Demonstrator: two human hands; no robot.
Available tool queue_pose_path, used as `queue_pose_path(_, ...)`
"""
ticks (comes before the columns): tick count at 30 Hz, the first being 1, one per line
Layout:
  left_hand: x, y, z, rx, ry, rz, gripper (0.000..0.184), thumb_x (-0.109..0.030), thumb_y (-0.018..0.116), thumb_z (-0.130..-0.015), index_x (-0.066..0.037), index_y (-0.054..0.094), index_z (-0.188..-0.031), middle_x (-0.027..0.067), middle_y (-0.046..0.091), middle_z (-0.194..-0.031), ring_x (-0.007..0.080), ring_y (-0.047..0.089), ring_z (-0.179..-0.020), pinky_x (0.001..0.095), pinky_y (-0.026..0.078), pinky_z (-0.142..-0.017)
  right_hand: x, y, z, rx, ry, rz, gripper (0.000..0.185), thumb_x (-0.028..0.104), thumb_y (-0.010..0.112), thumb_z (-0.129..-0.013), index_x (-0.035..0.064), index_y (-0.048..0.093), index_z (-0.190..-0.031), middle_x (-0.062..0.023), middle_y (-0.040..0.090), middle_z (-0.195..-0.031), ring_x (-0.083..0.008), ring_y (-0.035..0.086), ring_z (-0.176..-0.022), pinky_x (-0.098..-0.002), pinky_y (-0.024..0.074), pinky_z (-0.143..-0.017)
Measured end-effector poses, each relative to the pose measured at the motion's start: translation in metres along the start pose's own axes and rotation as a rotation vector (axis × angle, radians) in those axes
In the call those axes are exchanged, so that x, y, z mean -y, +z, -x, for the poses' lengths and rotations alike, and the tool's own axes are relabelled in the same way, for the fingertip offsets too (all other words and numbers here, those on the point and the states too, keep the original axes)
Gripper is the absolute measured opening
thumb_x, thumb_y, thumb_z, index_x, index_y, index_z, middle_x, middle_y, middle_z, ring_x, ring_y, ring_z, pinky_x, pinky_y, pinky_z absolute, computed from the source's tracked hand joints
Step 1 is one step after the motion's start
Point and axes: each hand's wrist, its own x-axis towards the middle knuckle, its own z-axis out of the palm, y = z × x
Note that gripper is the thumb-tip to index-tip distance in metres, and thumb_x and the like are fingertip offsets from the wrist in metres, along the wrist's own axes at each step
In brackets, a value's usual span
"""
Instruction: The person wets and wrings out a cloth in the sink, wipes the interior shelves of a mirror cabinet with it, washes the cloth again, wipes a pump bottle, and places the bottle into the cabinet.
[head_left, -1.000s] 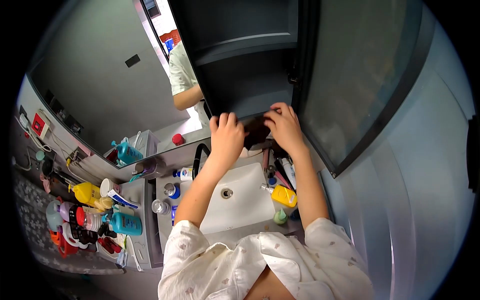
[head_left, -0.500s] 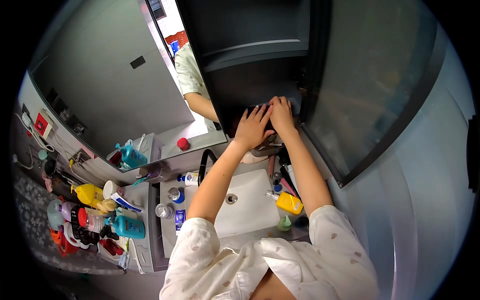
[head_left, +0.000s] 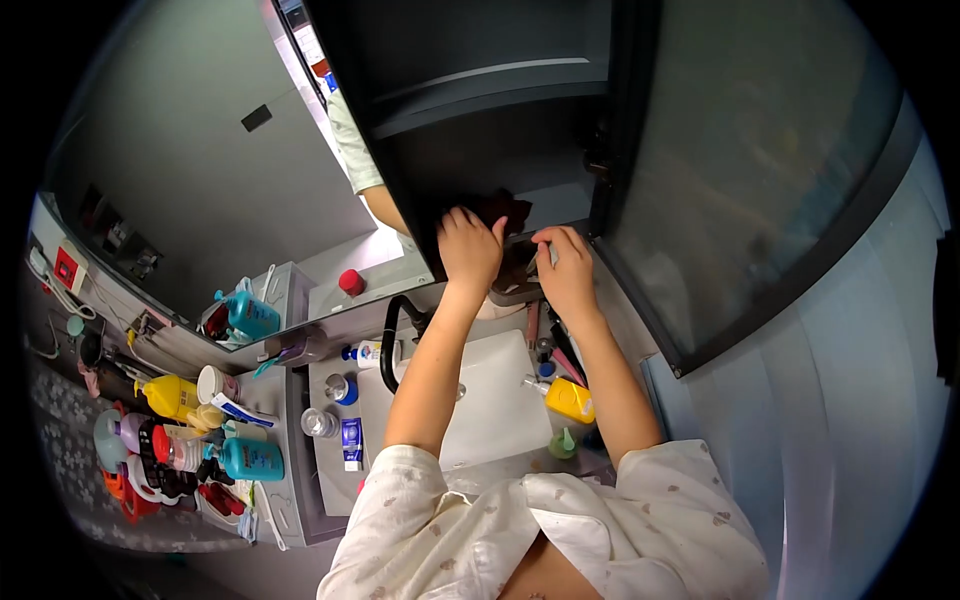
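Observation:
My left hand (head_left: 470,250) reaches into the lower part of an open dark cabinet (head_left: 480,115). Its thumb stands apart from the fingers, and the fingertips rest at a dark reddish-brown item (head_left: 510,212) whose kind I cannot make out. To its right, my right hand (head_left: 568,268) is at the cabinet's front edge, fingers bent and thumb apart, with no held thing visible. Under the gap between the hands, a small brown holder (head_left: 515,292) stands behind the sink (head_left: 500,400).
A frosted cabinet door (head_left: 740,190) stands open at right, a mirror (head_left: 220,170) at left. A black faucet (head_left: 390,345) rises beside my left forearm. The sink's right side has a yellow bottle (head_left: 570,400); a blue pump bottle (head_left: 252,458) stands among several bottles at left.
My hands have parted: the left moved left, and the right came down toward the cabinet's front edge. The reddish-brown item between them now shows. The view has shifted slightly.

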Motion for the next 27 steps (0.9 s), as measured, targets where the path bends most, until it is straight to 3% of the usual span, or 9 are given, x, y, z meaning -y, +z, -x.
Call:
queue_pose_path(1, -0.001, 0.007, 0.002, -0.174, 0.042, 0.003, 0.059, -0.044, 0.042, -0.082, 0.009, 0.051, -0.106, 0.0189, 0.053, -0.102, 0.0327, 0.046, -0.101, 0.0403, 0.035, -0.089, 0.003, -0.003, 0.001, 0.016, 0.054, -0.039, 0.008, -0.001, 0.052, -0.073, 0.002, 0.054, -0.08, -0.0113, 0.055, -0.081, -0.0297, 0.053, -0.076, -0.0353, 0.0431, -0.068)
queue_pose_path(4, 0.0, 0.011, 0.004, -0.181, 0.251, 0.198, 0.056, -0.039, 0.044, -0.083, 0.007, 0.044, -0.115, 0.0206, 0.051, -0.111, 0.0331, 0.045, -0.107, 0.041, 0.032, -0.093, 0.002, -0.006, 0.005, -0.01, 0.097, -0.146, 0.008, -0.002, 0.052, -0.073, 0.0018, 0.054, -0.08, -0.0113, 0.056, -0.079, -0.0295, 0.054, -0.074, -0.0341, 0.0436, -0.066)
queue_pose_path(6, -0.009, 0.014, -0.006, -0.104, 0.296, 0.226, 0.059, -0.043, 0.043, -0.082, 0.006, 0.044, -0.116, 0.0194, 0.047, -0.118, 0.0302, 0.042, -0.112, 0.0402, 0.031, -0.095, 0.003, -0.011, 0.006, -0.021, 0.091, -0.156, 0.008, -0.002, 0.052, -0.073, 0.0013, 0.054, -0.08, -0.011, 0.057, -0.079, -0.0278, 0.056, -0.072, -0.0324, 0.0448, -0.064)
queue_pose_path(8, -0.027, 0.017, -0.019, -0.029, 0.434, 0.307, 0.065, -0.047, 0.042, -0.081, 0.005, 0.041, -0.12, 0.0186, 0.045, -0.121, 0.0284, 0.04, -0.115, 0.0399, 0.029, -0.096, 0.006, -0.017, 0.009, 0.021, 0.159, -0.202, 0.009, -0.002, 0.051, -0.076, 0.0008, 0.056, -0.084, -0.0091, 0.059, -0.079, -0.02, 0.059, -0.07, -0.0274, 0.0459, -0.065)
queue_pose_path(12, -0.06, 0.023, -0.044, 0.144, 0.582, 0.308, 0.072, -0.052, 0.042, -0.079, 0.003, 0.034, -0.125, 0.0145, 0.038, -0.129, 0.0251, 0.033, -0.121, 0.0384, 0.025, -0.1, -0.003, -0.027, 0.019, 0.051, 0.163, -0.212, 0.009, -0.002, 0.051, -0.077, 0.0002, 0.056, -0.083, -0.0089, 0.059, -0.078, -0.0186, 0.058, -0.07, -0.0262, 0.046, -0.065)
queue_pose_path(16, -0.054, 0.029, -0.063, 0.269, 0.682, 0.42, 0.076, -0.047, 0.055, -0.073, 0.001, 0.032, -0.127, 0.0132, 0.035, -0.132, 0.0248, 0.032, -0.122, 0.038, 0.024, -0.1, -0.008, -0.03, 0.032, 0.022, 0.249, -0.263, 0.009, -0.001, 0.052, -0.077, 0.0019, 0.056, -0.084, -0.0084, 0.059, -0.078, -0.0182, 0.057, -0.066, -0.0261, 0.0449, -0.062)
queue_pose_path(17, -0.052, 0.03, -0.065, 0.268, 0.689, 0.484, 0.077, -0.042, 0.061, -0.069, -0.001, 0.033, -0.127, 0.0126, 0.036, -0.131, 0.0269, 0.033, -0.121, 0.0394, 0.025, -0.098, -0.009, -0.027, 0.036, 0.023, 0.258, -0.264, 0.009, -0.001, 0.052, -0.077, 0.0019, 0.056, -0.084, -0.0083, 0.059, -0.078, -0.0182, 0.057, -0.066, -0.0261, 0.0449, -0.062)
queue_pose_path(23, -0.05, 0.027, -0.053, 0.261, 0.697, 0.478, 0.065, -0.026, 0.059, -0.069, -0.003, 0.037, -0.126, 0.0095, 0.037, -0.13, 0.025, 0.032, -0.121, 0.0408, 0.026, -0.098, 0.002, -0.012, 0.048, -0.076, 0.452, -0.497, 0.007, 0.001, 0.051, -0.081, -0.0001, 0.056, -0.085, -0.0046, 0.06, -0.078, -0.0085, 0.054, -0.067, -0.0217, 0.0438, -0.063)
queue_pose_path(27, -0.038, 0.006, -0.026, 0.22, 0.665, 0.374, 0.056, -0.018, 0.056, -0.071, -0.011, 0.04, -0.125, 0.0023, 0.038, -0.13, 0.0227, 0.033, -0.121, 0.0444, 0.026, -0.097, 0.014, -0.013, 0.048, -0.117, 0.4, -0.46, 0.009, 0.002, 0.048, -0.083, -0.0002, 0.056, -0.086, -0.0025, 0.059, -0.079, -0.007, 0.052, -0.071, -0.0193, 0.0419, -0.067)
